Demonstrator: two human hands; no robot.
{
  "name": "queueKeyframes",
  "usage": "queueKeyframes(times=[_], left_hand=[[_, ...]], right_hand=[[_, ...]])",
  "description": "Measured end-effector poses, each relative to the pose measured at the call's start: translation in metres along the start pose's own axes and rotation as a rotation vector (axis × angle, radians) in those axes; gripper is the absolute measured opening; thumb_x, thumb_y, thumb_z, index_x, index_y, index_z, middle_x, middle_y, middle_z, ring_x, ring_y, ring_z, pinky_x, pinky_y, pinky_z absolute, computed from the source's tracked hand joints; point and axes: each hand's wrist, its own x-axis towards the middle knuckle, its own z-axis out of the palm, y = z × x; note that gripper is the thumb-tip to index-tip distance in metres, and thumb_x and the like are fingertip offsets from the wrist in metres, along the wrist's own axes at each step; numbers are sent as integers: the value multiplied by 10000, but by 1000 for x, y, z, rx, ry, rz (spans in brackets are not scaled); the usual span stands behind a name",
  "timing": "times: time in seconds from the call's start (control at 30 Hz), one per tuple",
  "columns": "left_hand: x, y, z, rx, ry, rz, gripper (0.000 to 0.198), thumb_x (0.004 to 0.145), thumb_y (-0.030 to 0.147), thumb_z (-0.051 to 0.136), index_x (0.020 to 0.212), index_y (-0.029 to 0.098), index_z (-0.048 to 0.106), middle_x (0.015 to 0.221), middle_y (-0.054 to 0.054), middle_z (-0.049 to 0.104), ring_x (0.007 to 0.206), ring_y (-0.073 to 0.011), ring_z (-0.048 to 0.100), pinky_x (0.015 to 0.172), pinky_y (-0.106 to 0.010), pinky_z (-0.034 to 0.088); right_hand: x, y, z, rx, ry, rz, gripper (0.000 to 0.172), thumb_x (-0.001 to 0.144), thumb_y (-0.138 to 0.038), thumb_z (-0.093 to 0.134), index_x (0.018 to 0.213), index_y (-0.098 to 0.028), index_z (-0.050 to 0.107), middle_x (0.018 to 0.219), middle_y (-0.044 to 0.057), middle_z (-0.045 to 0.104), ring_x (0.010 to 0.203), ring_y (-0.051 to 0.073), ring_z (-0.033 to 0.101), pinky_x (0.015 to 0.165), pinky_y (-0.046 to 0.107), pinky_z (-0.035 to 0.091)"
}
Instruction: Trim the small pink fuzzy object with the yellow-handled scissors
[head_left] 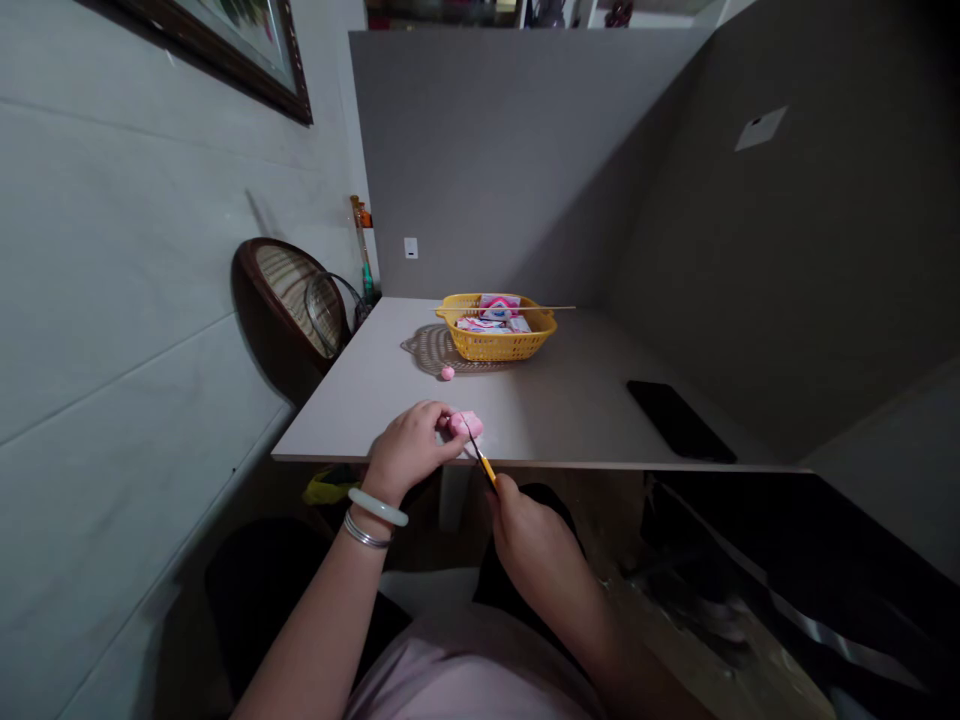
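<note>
My left hand [416,440] pinches a soft-looking pink lump [468,424], perhaps clay, at the front edge of the table. In my right hand [529,525] is a thin knife [488,468] with a yellow and black handle. Its narrow dark blade lies against the pink lump; how deep it goes I cannot tell. A small pink ball [448,373] rests on the tabletop just beyond my left hand.
A yellow plastic basket [499,347] with several printed packets stands toward the back, a thin stick [555,307] across its rim. On the right of the grey table [570,400] lies a flat black phone-like object [679,420]. A round-backed chair [289,300] is at left.
</note>
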Motion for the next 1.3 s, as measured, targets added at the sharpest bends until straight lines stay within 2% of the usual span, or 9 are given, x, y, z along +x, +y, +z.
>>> queueKeyframes(times=[0.13, 0.37, 0.67, 0.83, 0.97, 1.2, 1.3], left_hand=[[0, -1, 0, -3, 6, 19, 179, 847, 390, 616, 935, 236, 642, 912, -15, 672, 833, -172, 617, 708, -267, 465], [0, -1, -1, -6, 4, 5, 173, 848, 385, 611, 930, 236, 645, 884, -12, 663, 802, -166, 609, 692, -260, 462], [0, -2, -1, -38, -6, 19, 200, 844, 435, 632, 887, 239, 645, 894, -4, 677, 820, -167, 619, 682, -256, 446], [1, -1, -3, -53, -47, 15, 251, 851, 480, 608, 860, 232, 640, 866, -7, 665, 788, -163, 599, 670, -254, 431], [1, -1, -3, -29, -38, -8, 218, 852, 432, 609, 900, 223, 644, 880, -15, 656, 797, -162, 590, 689, -257, 433], [-1, 1, -5, -34, -43, -4, 237, 845, 463, 613, 852, 227, 625, 883, -10, 655, 799, -159, 584, 670, -253, 419], [-1, 0, -5, -39, -36, 2, 222, 835, 450, 625, 835, 229, 623, 860, -1, 652, 789, -156, 582, 657, -251, 411]], right_hand=[[-5, 1, 1, -21, -2, 1, 164, 1022, -171, 348, 970, -184, 503, 779, 51, 712, 662, 194, 698, 467, 296, 185], [21, -9, -12, -29, 20, -1, 159, 1017, -182, 364, 990, -168, 520, 811, 74, 722, 694, 199, 703, 480, 292, 205], [-11, 11, -4, 21, -9, -4, 168, 1026, -195, 368, 953, -191, 520, 776, 45, 710, 681, 181, 688, 483, 297, 207], [10, 4, -6, -23, 26, -25, 167, 1025, -199, 358, 982, -186, 518, 787, 51, 715, 666, 190, 687, 484, 297, 186], [23, -3, -5, -27, 59, -35, 168, 1025, -202, 351, 970, -182, 508, 795, 58, 716, 668, 196, 689, 483, 291, 173], [-7, 10, -1, 35, 3, -4, 161, 1029, -195, 361, 937, -201, 493, 753, 36, 702, 646, 182, 680, 476, 298, 168], [-10, 10, -4, 25, -17, -10, 162, 1032, -198, 355, 949, -198, 495, 769, 45, 708, 657, 184, 682, 479, 299, 171]])
